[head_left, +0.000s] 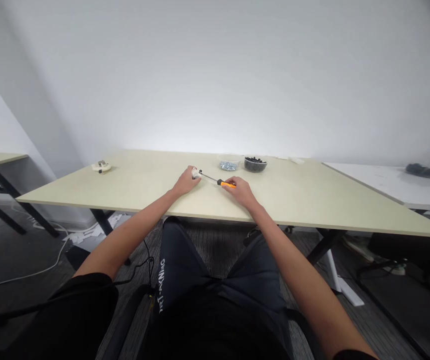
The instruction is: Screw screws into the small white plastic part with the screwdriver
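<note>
the right hand (238, 188) has its fingers closed round the orange-and-black handle of a screwdriver (228, 184), whose shaft runs toward ten o'clock. the left hand (186, 179) is curled, fingers drawn in on a small white part (195, 173) with a dark bit at its edge, held just above or against the desk near its middle. the shaft's tip reaches that dark bit, though it is probably too small here to say whether the two really engage. both forearms come in from the near side of the pale yellow desk (154, 175). from the right hand, a clear bowl of silvery screws (229, 164) stands near at eleven o'clock, and just beside it, at one o'clock, a bowl of black cylindrical pieces (255, 164). a white strip (296, 160) lies at two o'clock, close to the wall (215, 90). well off at nine o'clock from the left hand, a round cream-white piece with metal on top (101, 167) sits near the desk's left end. at three o'clock from the right hand, a dark bundle (423, 170) rests on the adjoining white table (372, 182).
</note>
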Demonstrator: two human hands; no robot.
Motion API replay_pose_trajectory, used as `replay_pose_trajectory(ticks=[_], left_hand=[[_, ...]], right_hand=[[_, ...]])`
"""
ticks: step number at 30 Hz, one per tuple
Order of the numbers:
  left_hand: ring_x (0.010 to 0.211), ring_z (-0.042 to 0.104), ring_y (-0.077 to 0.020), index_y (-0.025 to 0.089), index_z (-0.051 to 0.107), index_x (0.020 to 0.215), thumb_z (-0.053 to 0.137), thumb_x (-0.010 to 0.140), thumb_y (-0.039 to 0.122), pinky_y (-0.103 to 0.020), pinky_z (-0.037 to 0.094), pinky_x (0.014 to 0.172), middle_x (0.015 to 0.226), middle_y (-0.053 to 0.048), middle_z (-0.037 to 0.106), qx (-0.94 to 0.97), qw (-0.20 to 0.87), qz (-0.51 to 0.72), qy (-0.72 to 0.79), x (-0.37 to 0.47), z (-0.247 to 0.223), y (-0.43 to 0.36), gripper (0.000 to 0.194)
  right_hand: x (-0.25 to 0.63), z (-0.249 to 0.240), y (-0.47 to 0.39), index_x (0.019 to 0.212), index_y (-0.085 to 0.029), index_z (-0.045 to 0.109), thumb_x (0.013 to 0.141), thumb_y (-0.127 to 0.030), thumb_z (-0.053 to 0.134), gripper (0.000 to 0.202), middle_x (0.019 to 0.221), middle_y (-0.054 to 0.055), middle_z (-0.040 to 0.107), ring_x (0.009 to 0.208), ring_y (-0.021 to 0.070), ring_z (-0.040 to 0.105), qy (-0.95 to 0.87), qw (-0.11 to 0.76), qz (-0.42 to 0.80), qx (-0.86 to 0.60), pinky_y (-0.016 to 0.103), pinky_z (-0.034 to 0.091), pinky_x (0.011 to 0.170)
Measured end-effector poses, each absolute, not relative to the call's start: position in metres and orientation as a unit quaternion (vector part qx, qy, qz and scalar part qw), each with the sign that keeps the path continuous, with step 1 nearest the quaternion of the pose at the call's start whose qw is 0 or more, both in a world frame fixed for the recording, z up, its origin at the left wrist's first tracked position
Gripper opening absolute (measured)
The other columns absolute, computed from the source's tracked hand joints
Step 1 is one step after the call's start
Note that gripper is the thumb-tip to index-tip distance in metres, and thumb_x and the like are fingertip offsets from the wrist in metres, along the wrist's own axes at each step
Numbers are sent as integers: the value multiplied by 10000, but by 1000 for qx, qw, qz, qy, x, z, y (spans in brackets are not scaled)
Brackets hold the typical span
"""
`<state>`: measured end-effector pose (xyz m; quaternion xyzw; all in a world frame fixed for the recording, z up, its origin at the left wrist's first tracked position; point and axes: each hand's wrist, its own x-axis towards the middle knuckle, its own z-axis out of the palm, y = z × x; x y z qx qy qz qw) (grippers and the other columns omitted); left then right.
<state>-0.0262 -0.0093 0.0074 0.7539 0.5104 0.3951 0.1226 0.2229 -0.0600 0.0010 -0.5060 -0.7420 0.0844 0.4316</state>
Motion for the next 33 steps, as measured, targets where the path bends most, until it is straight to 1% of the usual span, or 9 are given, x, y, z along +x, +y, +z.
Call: replay_pose_trajectory(ticks=[11,16,21,23,24,26,29,31,33], left_hand=[[909,588,-236,208,471,1164,576,803,404,-364,443,810,1048,-85,616,757,120,395,507,-27,8,-11,423],[961,586,-236,211,478,1165,584,803,398,-364,439,856,1080,-84,617,754,111,408,503,-26,10,-13,421],[1000,575,-224,212,464,1190,580,807,383,-360,430,897,1114,-80,605,750,105,435,486,-26,10,-13,435],[1013,569,-219,212,462,1192,582,806,372,-355,425,908,1129,-79,600,750,100,443,480,-26,10,-13,434],[1020,567,-218,211,462,1192,583,806,369,-353,422,912,1135,-80,597,751,100,445,477,-26,10,-13,434],[1020,565,-215,208,460,1194,581,808,368,-350,421,913,1138,-81,594,752,102,447,474,-25,11,-13,434],[994,571,-215,206,459,1193,579,810,377,-350,425,894,1121,-81,596,747,108,449,477,-25,12,-15,436],[978,573,-218,207,458,1195,579,811,381,-352,427,881,1106,-80,600,743,109,451,482,-25,13,-16,439],[968,574,-218,208,455,1198,577,814,384,-352,428,873,1094,-79,602,740,111,452,486,-25,14,-16,440]], right_hand=[[222,6,-66,924,-162,653,832,-345,629,206,963,75,678,881,194,611,-739,424,94,-514,310,453,797],[225,3,-64,1003,-184,637,817,-382,638,271,985,68,675,904,201,620,-726,446,111,-512,325,467,809],[225,2,-65,1051,-212,616,864,-486,552,338,915,44,662,635,144,600,-711,437,184,-520,284,478,626],[225,3,-65,1077,-212,598,888,-497,508,354,892,39,657,590,134,583,-710,433,198,-519,284,474,615],[225,3,-65,1101,-211,585,897,-492,492,360,889,39,653,602,138,585,-712,431,195,-519,290,476,632],[225,2,-64,1148,-207,561,894,-468,503,369,913,46,640,693,161,603,-720,430,168,-518,311,479,699],[226,-1,-60,1168,-198,542,819,-396,612,407,999,63,595,867,194,593,-741,427,118,-505,338,468,803],[227,-3,-59,1170,-196,530,770,-323,649,437,1044,68,555,896,193,577,-753,424,105,-493,345,464,829],[227,-5,-58,1163,-198,519,749,-266,638,436,1054,63,529,884,185,570,-757,424,106,-486,347,467,831]])
